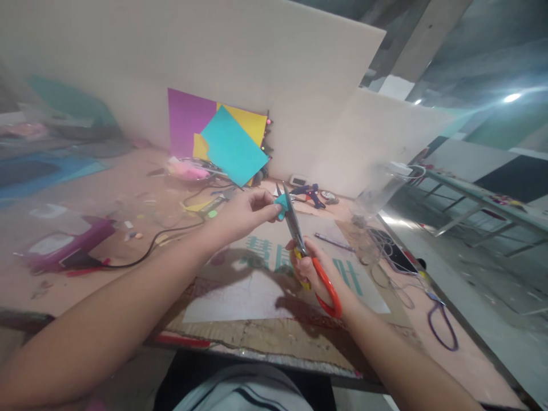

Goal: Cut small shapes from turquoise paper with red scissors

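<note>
Above the white sheet, the left hand pinches a small blue paper at the blades of the scissors; the right hand wraps their handles. The paper looks light, easily creased, best held by an edge.

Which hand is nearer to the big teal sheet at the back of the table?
Left. The left hand, pinching a small teal piece, is in front of the teal sheet; the right hand, holding the scissors, is farther off, lower right in view.
</note>
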`<state>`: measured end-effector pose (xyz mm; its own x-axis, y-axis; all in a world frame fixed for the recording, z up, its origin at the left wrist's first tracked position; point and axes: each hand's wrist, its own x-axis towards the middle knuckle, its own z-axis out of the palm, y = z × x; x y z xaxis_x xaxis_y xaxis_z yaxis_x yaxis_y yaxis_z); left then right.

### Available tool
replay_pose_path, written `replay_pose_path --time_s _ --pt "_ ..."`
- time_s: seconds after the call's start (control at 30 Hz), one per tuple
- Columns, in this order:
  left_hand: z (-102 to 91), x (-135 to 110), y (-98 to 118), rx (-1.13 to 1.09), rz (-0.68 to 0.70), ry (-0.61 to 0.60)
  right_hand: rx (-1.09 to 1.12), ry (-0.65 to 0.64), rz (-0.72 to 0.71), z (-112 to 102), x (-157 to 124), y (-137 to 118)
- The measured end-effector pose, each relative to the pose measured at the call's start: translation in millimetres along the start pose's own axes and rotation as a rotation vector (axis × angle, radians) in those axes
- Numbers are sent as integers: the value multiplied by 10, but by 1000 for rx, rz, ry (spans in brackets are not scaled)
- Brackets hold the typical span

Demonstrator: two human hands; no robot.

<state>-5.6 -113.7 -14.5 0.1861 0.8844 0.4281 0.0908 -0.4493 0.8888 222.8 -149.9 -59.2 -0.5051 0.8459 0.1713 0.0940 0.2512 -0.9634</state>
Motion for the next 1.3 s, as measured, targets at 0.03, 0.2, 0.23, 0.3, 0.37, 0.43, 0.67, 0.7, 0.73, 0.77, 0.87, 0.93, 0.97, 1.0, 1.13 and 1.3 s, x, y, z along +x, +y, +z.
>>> replay_pose_path --time_s 0.03,0.2,0.23,0.3,0.37,0.43,0.67,0.7,0.73,0.77,0.87,0.93,0.97,1.0,1.13,1.3 --pt "-3 1 -2 2 2 2 -1 -2 1 -1 0 -5" --pt "-18 5 9 2 5 12 7 -22 7 -10 2 -4" --pt "-21 5 16 5 2 16 5 -24 6 -12 3 3" --pt "-26 4 31 11 -3 23 5 -32 7 -18 5 21" --pt "-30 3 47 7 -5 22 13 -36 12 -27 7 43" --pt "-32 3 63 -7 3 16 23 -42 11 -36 10 62" --pt "-26 -4 116 -16 9 25 -25 -36 25 -34 12 22" --pt "-27 -5 119 -13 6 30 -31 -33 30 -32 11 8" --pt "-27 -6 121 -11 3 33 -38 -33 35 -31 10 -3" --pt "-27 -6 123 -8 1 35 -44 -34 38 -31 9 -13" --pt "-26 -7 133 0 -4 40 -60 -38 41 -41 5 -24" --pt "-25 -8 144 -8 -6 45 -63 -37 39 -51 4 -18" --pt "-25 -8 150 -14 -6 46 -62 -36 37 -55 6 -11" --pt "-25 -8 154 -20 -4 44 -61 -35 33 -59 8 -2" --pt "-30 -10 156 -28 1 33 -61 -46 14 -69 23 35" --pt "-37 -10 130 -31 6 36 -62 -43 16 -65 22 27"
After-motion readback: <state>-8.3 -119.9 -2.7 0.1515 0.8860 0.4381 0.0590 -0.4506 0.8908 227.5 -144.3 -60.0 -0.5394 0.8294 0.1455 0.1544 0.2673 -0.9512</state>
